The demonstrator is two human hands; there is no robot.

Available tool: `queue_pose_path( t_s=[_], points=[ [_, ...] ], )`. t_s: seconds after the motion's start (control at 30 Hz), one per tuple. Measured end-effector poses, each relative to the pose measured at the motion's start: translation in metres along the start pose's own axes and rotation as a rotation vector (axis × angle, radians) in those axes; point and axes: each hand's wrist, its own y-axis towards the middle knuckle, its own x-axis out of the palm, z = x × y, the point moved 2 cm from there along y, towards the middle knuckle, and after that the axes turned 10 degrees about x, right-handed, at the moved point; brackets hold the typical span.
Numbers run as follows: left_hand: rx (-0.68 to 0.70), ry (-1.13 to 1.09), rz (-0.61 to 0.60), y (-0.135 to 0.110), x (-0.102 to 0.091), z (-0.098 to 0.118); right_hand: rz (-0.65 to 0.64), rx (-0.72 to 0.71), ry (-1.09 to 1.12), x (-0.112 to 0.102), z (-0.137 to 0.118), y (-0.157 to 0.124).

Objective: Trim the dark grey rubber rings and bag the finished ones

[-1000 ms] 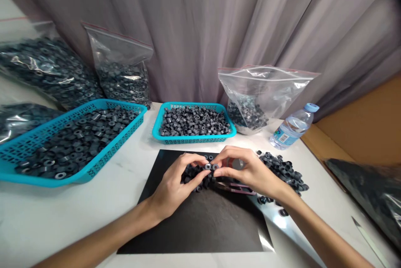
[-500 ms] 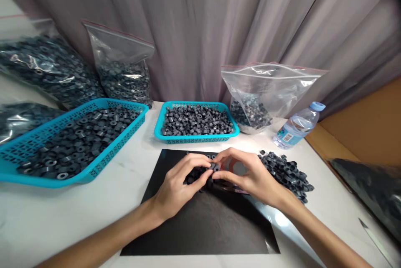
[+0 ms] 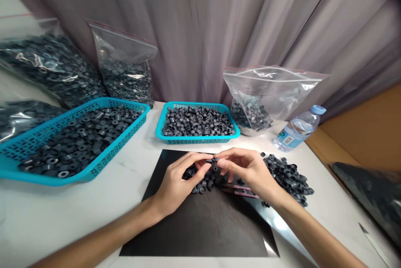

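Observation:
My left hand (image 3: 178,184) and my right hand (image 3: 249,169) meet over a black mat (image 3: 200,222), fingertips pinched together on a small dark ring part (image 3: 214,163). Under the fingers lies a small heap of the same dark rings (image 3: 203,181). A bigger loose pile of rings (image 3: 290,176) lies on the table just right of my right hand. A thin pinkish tool (image 3: 242,190) lies flat beneath my right hand, partly hidden.
Two turquoise baskets of rings stand behind the mat: a large one (image 3: 37,174) at the left, a small one (image 3: 163,123) in the middle. Clear zip bags of rings (image 3: 125,75) (image 3: 266,92) lean on the curtain. A water bottle (image 3: 297,130) lies at right.
Both hands stay together over the heap; the fingers have shifted slightly on the ring part. The camera has drifted a little to the left.

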Motion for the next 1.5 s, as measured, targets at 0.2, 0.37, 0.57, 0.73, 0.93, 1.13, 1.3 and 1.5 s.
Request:
queue_pose_path(
  t_s=[0.2,0.37,0.57,0.73,0.93,1.13,1.3,1.5],
  points=[
    [-0.058,0.006,0.017,0.0,0.001,-0.002,0.041,0.112,0.147,0.007,0.001,0.0],
    [-0.07,-0.001,0.004,0.001,0.0,0.0,0.031,0.219,0.165,0.012,0.005,-0.003],
    [-0.085,-0.05,-0.002,0.001,0.001,0.001,0.047,0.312,0.159,0.014,0.01,-0.005],
    [-0.045,-0.068,-0.025,0.0,0.002,0.001,0.052,0.288,0.143,0.013,0.012,-0.006],
    [-0.037,-0.037,-0.049,0.002,0.001,-0.001,0.062,0.229,0.081,0.014,0.006,-0.007],
    [0.008,-0.013,-0.041,0.001,0.002,0.0,0.046,0.236,0.068,0.015,0.007,-0.007],
    [0.046,-0.001,-0.024,0.002,0.002,0.004,-0.03,0.235,-0.049,0.008,0.0,-0.006],
    [0.057,0.01,-0.044,0.005,0.0,0.009,-0.013,0.108,-0.73,-0.036,-0.014,-0.011]
  ],
)
